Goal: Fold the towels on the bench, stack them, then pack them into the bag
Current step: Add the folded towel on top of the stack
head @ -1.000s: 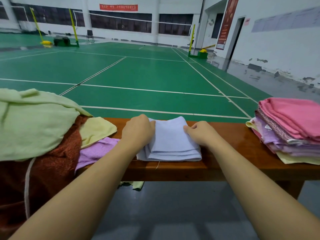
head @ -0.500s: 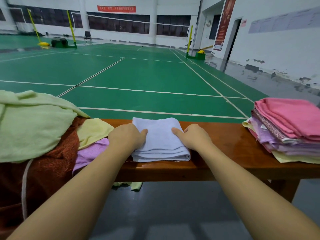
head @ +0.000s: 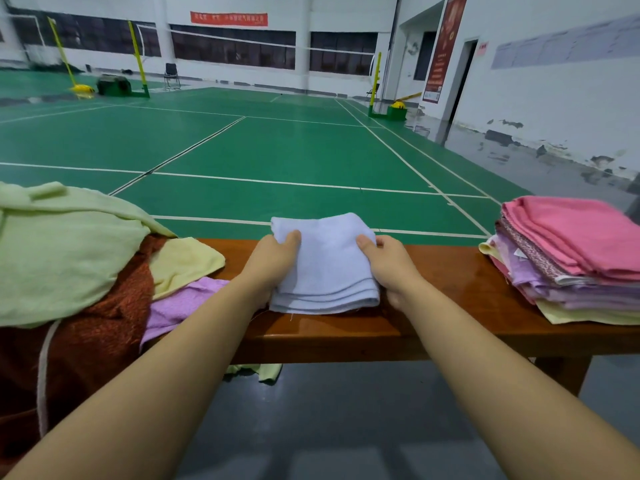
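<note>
A folded pale blue towel (head: pixel 327 268) lies in the middle of the wooden bench (head: pixel 450 289). My left hand (head: pixel 272 261) grips its left edge with the thumb on top. My right hand (head: pixel 389 261) grips its right edge the same way. The towel's far end is raised off the bench. At the right end of the bench stands a stack of folded towels (head: pixel 571 258), pink on top, purple and yellow below. On the left lies a heap of unfolded towels: light green (head: pixel 59 251), rust brown (head: pixel 97 334), yellow (head: pixel 183 263) and purple (head: pixel 180 304).
Beyond the bench stretches a green badminton court with white lines and net posts. A yellow-green cloth (head: pixel 259 372) hangs under the bench. Grey floor lies below me. No bag shows in view.
Both hands slid from the towel's top to its side edges and took hold. The towel's far end has lifted. My view has tilted up slightly.
</note>
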Motion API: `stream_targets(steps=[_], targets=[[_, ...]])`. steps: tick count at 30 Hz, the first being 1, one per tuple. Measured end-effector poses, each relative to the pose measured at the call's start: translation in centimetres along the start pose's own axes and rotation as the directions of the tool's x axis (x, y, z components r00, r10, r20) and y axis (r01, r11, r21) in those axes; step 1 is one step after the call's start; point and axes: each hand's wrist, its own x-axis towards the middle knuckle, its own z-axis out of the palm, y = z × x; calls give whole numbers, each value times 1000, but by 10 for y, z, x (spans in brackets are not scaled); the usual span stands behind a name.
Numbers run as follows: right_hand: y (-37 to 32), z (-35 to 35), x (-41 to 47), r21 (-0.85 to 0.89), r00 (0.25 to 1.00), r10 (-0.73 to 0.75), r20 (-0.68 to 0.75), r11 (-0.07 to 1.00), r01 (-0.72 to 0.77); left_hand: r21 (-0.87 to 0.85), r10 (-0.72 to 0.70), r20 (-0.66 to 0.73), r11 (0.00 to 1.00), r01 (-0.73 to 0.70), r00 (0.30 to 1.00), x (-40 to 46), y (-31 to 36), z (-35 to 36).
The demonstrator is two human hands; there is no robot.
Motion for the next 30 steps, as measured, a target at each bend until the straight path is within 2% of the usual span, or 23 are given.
stream_targets(steps=[2,4,6,11,14,17,20,23,28,29,30], targets=[[-3,-7,-1,104,1000,-6,-25,995,9,-214,-80,42,973,87,996,4,-2,2],[-7,-18,-3,177,998,-2,-64,984,13,-312,-75,62,946,90,995,2,2,7],[-8,-29,-4,178,994,-36,-103,982,54,-353,-39,52,934,55,998,3,2,15],[-11,-63,0,-8,959,-219,-179,975,221,-347,104,84,936,-69,991,-5,13,49],[-23,-93,3,-7,962,-210,-172,977,212,-366,142,186,928,-66,972,-8,30,75],[-34,-138,5,-131,957,-249,-150,964,230,-329,197,247,938,-110,949,-12,54,105],[-57,-192,3,-263,946,-297,-130,930,256,-378,288,292,911,-166,912,-19,90,142],[-80,-255,1,-334,941,-299,-159,913,233,-410,336,388,897,-165,858,-32,131,187],[-93,-356,2,-489,930,-305,-204,855,173,-507,353,510,860,-57,784,-59,186,263],[-90,-370,6,-534,936,-276,-216,837,124,-456,347,521,885,-89,780,-59,188,279],[-85,-381,9,-606,945,-227,-235,795,41,-316,338,535,930,-188,774,-59,186,293]])
